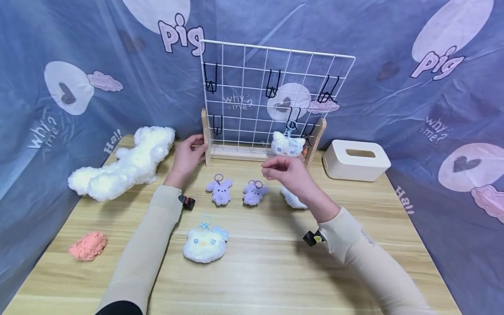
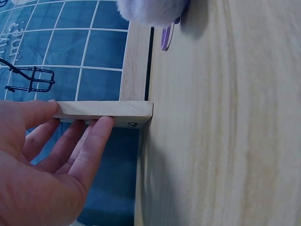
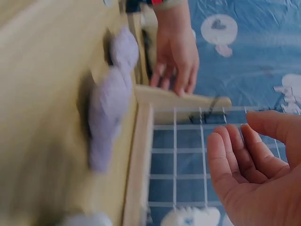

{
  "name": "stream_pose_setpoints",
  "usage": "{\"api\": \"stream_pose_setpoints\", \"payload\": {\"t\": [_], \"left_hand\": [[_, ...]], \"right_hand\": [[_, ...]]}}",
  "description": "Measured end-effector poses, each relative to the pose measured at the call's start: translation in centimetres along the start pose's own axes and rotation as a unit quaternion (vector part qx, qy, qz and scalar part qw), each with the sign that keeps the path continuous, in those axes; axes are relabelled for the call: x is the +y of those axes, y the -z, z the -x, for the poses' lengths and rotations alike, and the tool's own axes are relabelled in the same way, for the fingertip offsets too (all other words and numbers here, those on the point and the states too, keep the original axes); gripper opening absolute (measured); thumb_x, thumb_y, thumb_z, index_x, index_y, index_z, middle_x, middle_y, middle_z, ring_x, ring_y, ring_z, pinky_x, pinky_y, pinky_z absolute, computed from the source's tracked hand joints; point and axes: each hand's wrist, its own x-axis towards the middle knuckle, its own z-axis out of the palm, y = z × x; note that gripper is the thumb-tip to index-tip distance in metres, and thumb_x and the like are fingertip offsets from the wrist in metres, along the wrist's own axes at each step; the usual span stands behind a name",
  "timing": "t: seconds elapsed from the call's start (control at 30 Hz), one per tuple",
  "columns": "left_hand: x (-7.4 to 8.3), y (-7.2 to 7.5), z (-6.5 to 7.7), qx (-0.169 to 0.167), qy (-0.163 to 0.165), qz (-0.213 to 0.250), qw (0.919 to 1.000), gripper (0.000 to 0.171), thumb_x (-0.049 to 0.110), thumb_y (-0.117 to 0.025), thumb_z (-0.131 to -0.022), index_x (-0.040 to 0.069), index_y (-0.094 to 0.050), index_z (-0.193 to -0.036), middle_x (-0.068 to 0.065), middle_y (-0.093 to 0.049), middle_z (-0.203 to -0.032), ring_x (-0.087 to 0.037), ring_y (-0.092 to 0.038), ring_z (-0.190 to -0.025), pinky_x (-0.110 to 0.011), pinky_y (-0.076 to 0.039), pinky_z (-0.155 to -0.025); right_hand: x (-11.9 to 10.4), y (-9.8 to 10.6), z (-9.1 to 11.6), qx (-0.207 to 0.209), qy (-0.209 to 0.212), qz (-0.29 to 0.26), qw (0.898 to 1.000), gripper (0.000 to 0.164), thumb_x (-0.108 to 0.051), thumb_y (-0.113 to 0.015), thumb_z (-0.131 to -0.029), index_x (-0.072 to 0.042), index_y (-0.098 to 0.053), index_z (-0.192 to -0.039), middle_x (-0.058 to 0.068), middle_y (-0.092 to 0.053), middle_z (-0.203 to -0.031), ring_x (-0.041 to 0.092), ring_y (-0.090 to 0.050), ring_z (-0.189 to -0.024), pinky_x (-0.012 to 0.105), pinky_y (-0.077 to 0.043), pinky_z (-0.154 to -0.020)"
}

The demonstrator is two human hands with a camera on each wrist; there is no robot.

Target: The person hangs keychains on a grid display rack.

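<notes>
My left hand (image 1: pixel 189 154) pinches the flat pale wooden end post (image 2: pixel 103 109) of the white wire grid rack (image 1: pixel 267 47) between thumb and fingertips; a light, even hold there should keep it steady. My right hand (image 1: pixel 289 173) curves loosely, holding nothing, close to the furry white cat-face plush charm (image 1: pixel 281 143) hanging low on the grid's right side. Its thin pale blue ring (image 1: pixel 291 125) seems caught on a black wire hook (image 1: pixel 293 113), though I can't tell how securely. I'd handle it by that ring, not the fur, keeping clear of the small lilac plush charms (image 1: pixel 221 194) below.
</notes>
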Motion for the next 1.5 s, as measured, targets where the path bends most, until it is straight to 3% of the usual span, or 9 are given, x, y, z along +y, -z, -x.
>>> {"api": "stream_pose_setpoints", "payload": {"t": [0.2, 0.37, 0.57, 1.17, 1.5], "left_hand": [[0.3, 0.1, -0.1, -0.004, 0.003, 0.000, 1.0000, 0.048, 0.013, -0.065, -0.114, 0.000, -0.057, -0.159, -0.028, -0.065, -0.153, -0.043, -0.070, -0.130, -0.052, -0.071, -0.106], [0.4, 0.1, 0.1, 0.000, 0.009, 0.000, 1.0000, 0.048, 0.013, -0.066, -0.114, 0.001, -0.057, -0.160, -0.027, -0.065, -0.153, -0.042, -0.070, -0.130, -0.052, -0.070, -0.106], [0.3, 0.1, 0.2, 0.000, 0.010, -0.001, 0.9999, 0.048, 0.012, -0.066, -0.113, 0.001, -0.057, -0.160, -0.027, -0.065, -0.153, -0.042, -0.070, -0.128, -0.049, -0.071, -0.105], [0.3, 0.1, 0.1, -0.002, -0.005, 0.007, 1.0000, 0.046, 0.011, -0.066, -0.113, -0.002, -0.059, -0.156, -0.029, -0.067, -0.150, -0.045, -0.071, -0.125, -0.049, -0.072, -0.101], [0.2, 0.2, 0.2, 0.000, 0.001, 0.010, 0.9999, 0.046, 0.010, -0.066, -0.113, -0.002, -0.059, -0.157, -0.030, -0.066, -0.150, -0.046, -0.070, -0.127, -0.055, -0.070, -0.106]], "right_hand": [[0.3, -2.8, 0.7, -0.030, -0.006, -0.012, 0.999, 0.022, -0.008, -0.079, -0.101, 0.002, -0.080, -0.121, 0.012, -0.084, -0.109, 0.013, -0.076, -0.094, 0.036, -0.071, -0.091], [0.7, -4.7, 1.0, -0.051, -0.007, -0.012, 0.999, 0.020, -0.010, -0.081, -0.100, -0.001, -0.081, -0.118, 0.010, -0.083, -0.108, 0.009, -0.072, -0.090, 0.025, -0.065, -0.080], [0.9, -6.6, 1.2, -0.081, -0.007, -0.017, 0.997, 0.023, -0.006, -0.081, -0.100, 0.006, -0.079, -0.119, 0.013, -0.083, -0.105, 0.007, -0.070, -0.087, 0.016, -0.061, -0.076], [1.3, -10.3, 1.1, -0.132, 0.013, 0.005, 0.991, 0.020, -0.011, -0.082, -0.100, 0.001, -0.082, -0.117, 0.014, -0.083, -0.106, 0.005, -0.072, -0.089, 0.016, -0.064, -0.083], [1.3, -12.3, 1.1, -0.163, 0.022, 0.019, 0.986, 0.026, -0.006, -0.079, -0.100, 0.002, -0.080, -0.125, 0.014, -0.084, -0.110, 0.007, -0.073, -0.094, 0.016, -0.065, -0.085]]}}
